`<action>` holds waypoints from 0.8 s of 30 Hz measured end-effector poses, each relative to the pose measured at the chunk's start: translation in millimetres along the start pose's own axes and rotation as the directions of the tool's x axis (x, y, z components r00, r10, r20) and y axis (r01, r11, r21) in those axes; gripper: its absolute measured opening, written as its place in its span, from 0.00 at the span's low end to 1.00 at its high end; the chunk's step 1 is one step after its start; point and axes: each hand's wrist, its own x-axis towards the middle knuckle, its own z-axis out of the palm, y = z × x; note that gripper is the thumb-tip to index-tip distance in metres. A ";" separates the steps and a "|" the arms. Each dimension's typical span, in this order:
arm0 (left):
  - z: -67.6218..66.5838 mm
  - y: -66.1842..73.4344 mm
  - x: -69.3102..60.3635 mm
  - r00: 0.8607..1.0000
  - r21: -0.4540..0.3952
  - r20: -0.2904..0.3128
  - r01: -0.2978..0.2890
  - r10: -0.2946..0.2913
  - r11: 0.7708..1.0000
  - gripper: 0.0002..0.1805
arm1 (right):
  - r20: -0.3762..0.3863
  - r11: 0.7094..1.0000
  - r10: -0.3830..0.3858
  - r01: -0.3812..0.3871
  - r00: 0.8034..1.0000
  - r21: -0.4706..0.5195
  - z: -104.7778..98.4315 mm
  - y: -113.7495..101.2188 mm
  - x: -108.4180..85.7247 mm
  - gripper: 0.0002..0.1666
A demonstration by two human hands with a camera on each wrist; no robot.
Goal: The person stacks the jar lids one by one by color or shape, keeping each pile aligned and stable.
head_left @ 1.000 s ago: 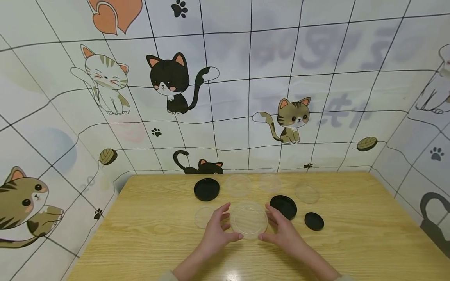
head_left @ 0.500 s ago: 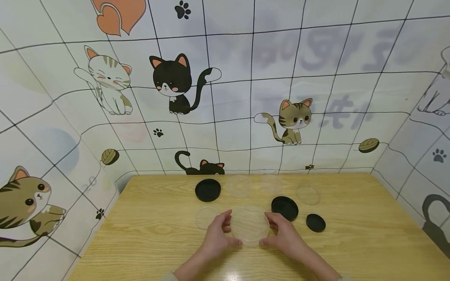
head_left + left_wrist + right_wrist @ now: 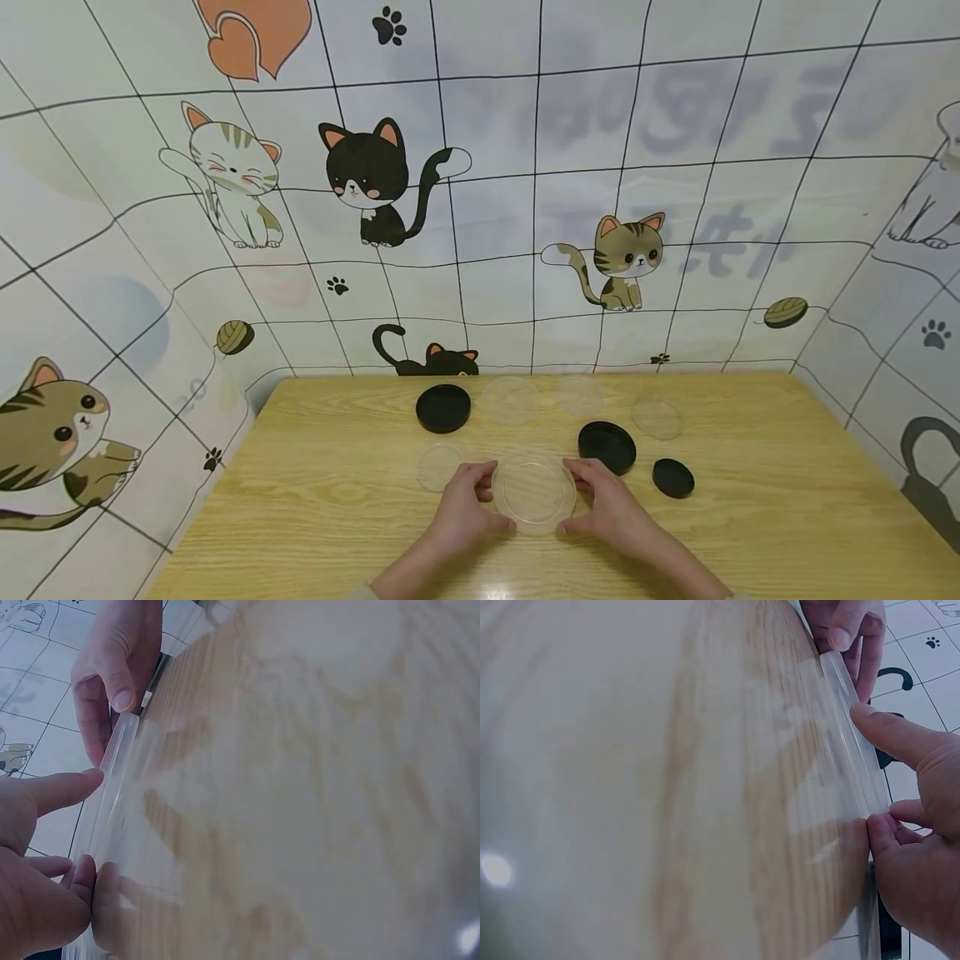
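Has drawn the clear round dish (image 3: 534, 493) slightly toward the near edge of the wooden surface (image 3: 300, 500) over the last second, bringing both hands along and keeping the same hold. Pinches its left side between thumb and fingers of the left hand (image 3: 467, 510), and its right side likewise with the right hand (image 3: 607, 500); leaves a gap between the two thumbs at the near rim. Holds it about midway between the left and right edges. In the wrist views, appears edge-on and close over the glossy surface; cannot tell whether resting or slightly raised.

Leaves the rest unmoved. Near the far edge, left of the middle, has a rear black dish (image 3: 443, 408), followed rightward by a first clear disc (image 3: 512, 400), a second clear disc (image 3: 580, 396) and, nearer the far right corner, a third clear disc (image 3: 657, 417). Just beyond the right hand, has a middle black dish (image 3: 611, 446); farther toward the right edge, a small black dish (image 3: 673, 479). Beside the left hand, toward the left edge, has a small clear disc (image 3: 435, 465); cannot tell whether touching.

Seems a small, controlled shift with handling under way, not a release.
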 end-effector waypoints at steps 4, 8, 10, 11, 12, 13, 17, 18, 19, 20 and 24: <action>-1.7 1.8 -0.5 1.000 -0.022 0.007 0.011 -0.010 1.000 0.47 | 0.000 1.000 -0.004 0.004 1.000 -0.024 -0.6 -0.2 0.6 0.57; -5.3 3.1 -3.3 1.000 -0.058 0.008 0.014 -0.014 0.998 0.47 | -0.010 0.999 -0.009 0.009 1.000 -0.046 -0.7 -2.5 0.2 0.56; -7.4 3.7 -5.3 1.000 -0.085 0.016 0.014 -0.012 0.996 0.47 | -0.013 0.999 -0.014 0.013 1.000 -0.042 -0.5 -4.0 -0.9 0.56; -8.5 4.0 -6.8 1.000 -0.095 0.021 0.011 -0.009 0.995 0.47 | -0.010 0.999 -0.016 0.016 1.000 -0.032 -0.4 -5.0 -2.0 0.56; -9.7 3.8 -8.2 1.000 -0.105 0.029 0.005 -0.002 0.994 0.47 | -0.007 1.000 -0.018 0.018 1.000 -0.023 -0.3 -6.1 -3.2 0.56; -11.1 3.6 -9.9 0.999 -0.114 0.037 -0.001 0.005 0.993 0.47 | 0.000 1.000 -0.019 0.019 1.000 -0.009 -0.3 -7.2 -4.6 0.56; -17.2 3.1 -19.7 0.998 -0.164 0.056 -0.018 0.028 0.986 0.46 | 0.032 0.999 -0.028 0.027 0.999 0.017 -0.2 -12.7 -10.4 0.56; -18.9 3.3 -22.9 0.998 -0.180 0.062 -0.020 0.032 0.983 0.46 | 0.040 1.000 -0.024 0.024 0.999 0.010 -0.1 -14.4 -11.8 0.55; -20.7 3.9 -26.4 0.997 -0.194 0.067 -0.019 0.033 0.981 0.45 | 0.046 1.000 -0.021 0.021 0.999 0.001 -0.1 -16.2 -13.4 0.55; -22.2 4.5 -30.1 0.997 -0.205 0.072 -0.017 0.033 0.979 0.45 | 0.052 1.000 -0.022 0.023 0.998 -0.008 -0.2 -18.2 -15.1 0.55; -28.1 5.8 -45.5 0.995 -0.249 0.100 0.016 0.010 0.968 0.46 | 0.100 0.997 -0.051 0.056 0.994 -0.047 -0.3 -25.2 -23.9 0.54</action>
